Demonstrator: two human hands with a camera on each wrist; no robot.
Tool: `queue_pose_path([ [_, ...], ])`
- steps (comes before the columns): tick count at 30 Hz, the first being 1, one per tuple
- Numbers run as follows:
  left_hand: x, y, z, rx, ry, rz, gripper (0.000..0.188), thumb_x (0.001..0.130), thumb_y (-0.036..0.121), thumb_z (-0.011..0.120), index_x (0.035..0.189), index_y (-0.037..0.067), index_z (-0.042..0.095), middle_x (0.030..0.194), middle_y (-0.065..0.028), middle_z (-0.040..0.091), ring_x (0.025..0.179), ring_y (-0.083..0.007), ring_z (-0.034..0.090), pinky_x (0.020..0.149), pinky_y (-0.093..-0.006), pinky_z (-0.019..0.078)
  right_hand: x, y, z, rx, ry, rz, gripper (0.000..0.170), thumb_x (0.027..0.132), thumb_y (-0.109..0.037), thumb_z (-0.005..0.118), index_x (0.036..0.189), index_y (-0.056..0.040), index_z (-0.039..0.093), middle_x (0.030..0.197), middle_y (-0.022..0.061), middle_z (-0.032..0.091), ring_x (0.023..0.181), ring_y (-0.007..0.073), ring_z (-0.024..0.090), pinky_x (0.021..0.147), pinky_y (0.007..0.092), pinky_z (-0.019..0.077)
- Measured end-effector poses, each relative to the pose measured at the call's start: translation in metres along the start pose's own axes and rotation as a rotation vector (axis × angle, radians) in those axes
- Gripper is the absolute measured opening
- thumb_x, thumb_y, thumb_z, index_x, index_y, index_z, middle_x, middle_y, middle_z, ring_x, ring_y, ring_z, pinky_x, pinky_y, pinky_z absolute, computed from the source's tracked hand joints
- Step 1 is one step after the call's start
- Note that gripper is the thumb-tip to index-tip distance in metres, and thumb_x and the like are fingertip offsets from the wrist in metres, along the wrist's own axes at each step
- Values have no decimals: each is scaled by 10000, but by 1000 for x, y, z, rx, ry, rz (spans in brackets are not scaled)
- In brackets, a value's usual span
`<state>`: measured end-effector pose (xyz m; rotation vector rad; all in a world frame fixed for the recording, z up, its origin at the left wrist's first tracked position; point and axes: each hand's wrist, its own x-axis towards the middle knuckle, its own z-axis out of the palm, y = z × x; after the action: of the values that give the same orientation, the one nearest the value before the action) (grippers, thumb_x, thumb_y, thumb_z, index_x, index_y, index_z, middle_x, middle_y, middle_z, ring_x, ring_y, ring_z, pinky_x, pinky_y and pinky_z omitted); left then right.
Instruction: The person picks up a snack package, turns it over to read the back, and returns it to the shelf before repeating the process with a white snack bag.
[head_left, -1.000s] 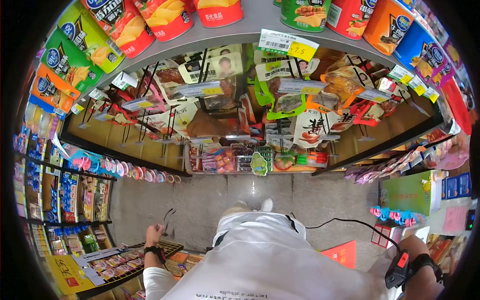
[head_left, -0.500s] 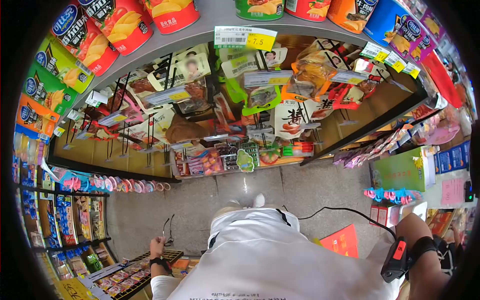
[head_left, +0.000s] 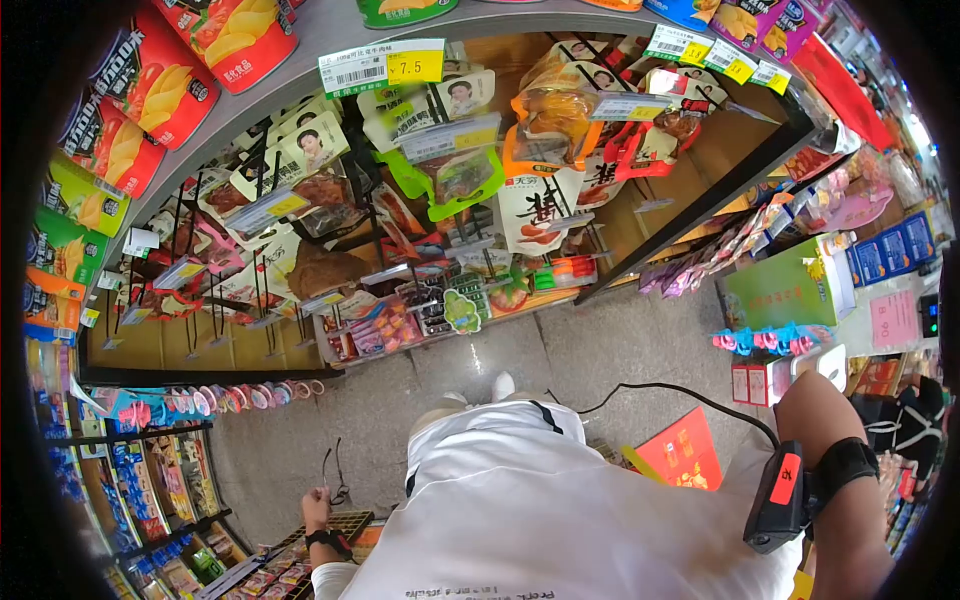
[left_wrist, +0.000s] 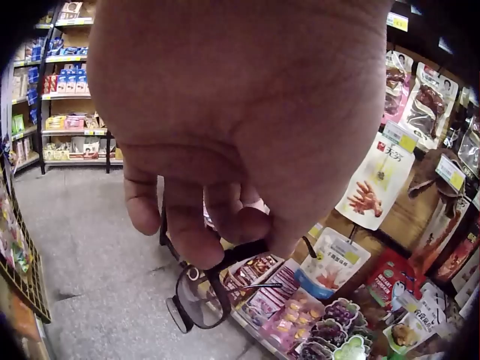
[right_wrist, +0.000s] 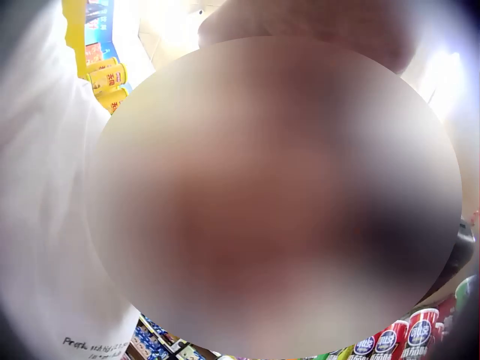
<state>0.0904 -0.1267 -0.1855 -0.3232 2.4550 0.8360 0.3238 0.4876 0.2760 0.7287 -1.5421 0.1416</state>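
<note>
My left hand (left_wrist: 240, 112) hangs low at my left side and pinches a pair of black-framed glasses (left_wrist: 217, 300) between thumb and fingers. In the left wrist view the lenses dangle below the fingertips. From the head view, the same glasses (head_left: 341, 492) hang over the grey floor beside a wire rack. My right forearm (head_left: 850, 500) is bent upward, and its hand lies outside the head view. The right wrist view has part of my right hand (right_wrist: 307, 30) along its top; a large blur covers the middle, so I cannot tell what its fingers do.
Ahead stands a shelf (head_left: 560, 18) with chip canisters above hanging snack packs (head_left: 545, 205). Stocked racks (head_left: 140, 480) line the left. A green box (head_left: 775, 290) stands at the right. A black cable (head_left: 680, 388) runs to the right wrist device (head_left: 775, 500).
The head view has turned, so the shelf and its packs shift left and tilt. The left hand keeps holding the glasses low, while the right forearm has come up a little.
</note>
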Motion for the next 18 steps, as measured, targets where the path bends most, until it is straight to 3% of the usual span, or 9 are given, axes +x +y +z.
queue_pose_path([
  [17,-1,-35,6,-50,29,-54,212,896,169,605,751,31,536,608,10,521,509,-82,461,445,-262,359,15,-8,-3,-81,-29,-81,385,909,-362,463,1006,2,540,979,98,584,1016,233,512,926,355,382],
  [18,-2,-39,5,-61,9,19,214,894,172,610,754,28,538,616,5,527,518,-82,464,453,-265,367,15,-8,-3,-84,-27,-84,387,910,-360,462,1006,6,539,984,102,586,1025,238,513,936,358,384],
])
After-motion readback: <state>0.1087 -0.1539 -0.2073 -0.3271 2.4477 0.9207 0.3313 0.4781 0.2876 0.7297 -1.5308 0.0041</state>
